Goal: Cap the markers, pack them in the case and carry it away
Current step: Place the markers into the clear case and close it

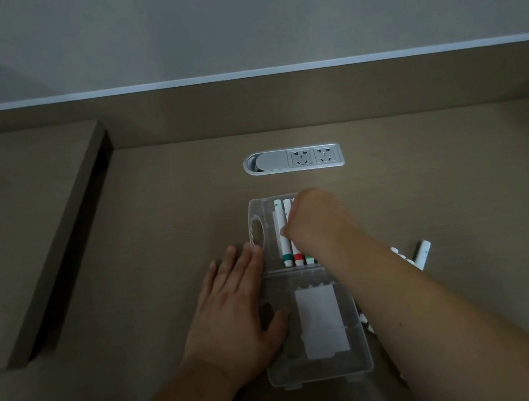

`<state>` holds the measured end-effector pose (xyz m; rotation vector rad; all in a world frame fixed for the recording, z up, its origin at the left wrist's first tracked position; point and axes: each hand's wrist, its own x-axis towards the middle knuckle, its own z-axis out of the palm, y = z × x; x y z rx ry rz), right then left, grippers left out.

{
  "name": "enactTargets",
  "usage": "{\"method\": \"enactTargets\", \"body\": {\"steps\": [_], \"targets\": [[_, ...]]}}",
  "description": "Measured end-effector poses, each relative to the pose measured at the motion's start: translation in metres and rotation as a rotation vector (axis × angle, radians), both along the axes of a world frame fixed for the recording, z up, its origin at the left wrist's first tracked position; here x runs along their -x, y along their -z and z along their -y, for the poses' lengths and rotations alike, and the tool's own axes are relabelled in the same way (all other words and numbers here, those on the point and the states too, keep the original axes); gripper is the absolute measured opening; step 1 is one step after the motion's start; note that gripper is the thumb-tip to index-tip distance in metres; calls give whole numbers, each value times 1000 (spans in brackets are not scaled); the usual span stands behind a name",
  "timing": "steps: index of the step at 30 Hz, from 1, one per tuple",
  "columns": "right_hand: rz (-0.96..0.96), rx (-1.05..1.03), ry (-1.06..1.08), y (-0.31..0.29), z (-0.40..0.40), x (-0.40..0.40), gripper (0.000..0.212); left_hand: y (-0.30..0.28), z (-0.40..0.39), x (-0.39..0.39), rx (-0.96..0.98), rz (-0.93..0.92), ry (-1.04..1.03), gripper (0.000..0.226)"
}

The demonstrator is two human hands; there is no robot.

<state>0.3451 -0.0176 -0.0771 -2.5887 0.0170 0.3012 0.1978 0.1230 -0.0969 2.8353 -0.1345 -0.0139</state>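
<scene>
Desk, case (263, 231) lying open | my left hand (235, 312) flat, fingers straight, pressing its near half | my right hand (317, 223) curled over the far half's markers (288, 233); whether it pinches one, I cannot tell | loose marker (423, 253) right of case, near my forearm | socket panel (293, 159) beyond.

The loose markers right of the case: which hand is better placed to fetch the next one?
Probably the right hand. The loose markers lie on the table beside the right forearm, on that hand's own side. The left hand lies flat on the clear case, steadying it, and would have to cross over.
</scene>
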Motion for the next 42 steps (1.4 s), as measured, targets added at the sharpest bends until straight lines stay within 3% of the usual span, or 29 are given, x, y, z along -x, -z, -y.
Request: {"method": "enactTargets", "body": {"steps": [5, 10, 16, 26, 31, 35, 42], "targets": [[9, -55, 3, -5, 4, 7, 11, -1, 1, 0, -3, -10, -3, 89], [136, -176, 206, -44, 90, 40, 19, -1, -1, -2, -13, -17, -11, 90], [-118, -79, 346, -35, 169, 68, 34, 1, 1, 0, -18, -28, -9, 91], [-143, -47, 327, -20, 163, 66, 35, 5, 1, 0, -25, -40, -18, 91], [-66, -200, 334, -46, 157, 60, 35, 2, 4, 0, 4, -26, -22, 90], [23, -303, 200, -66, 107, 40, 31, -1, 4, 0, -9, -14, -20, 90], [28, -270, -43, -43, 14, 14, 29, 0, 2, 0, -9, 4, -3, 89]]}}
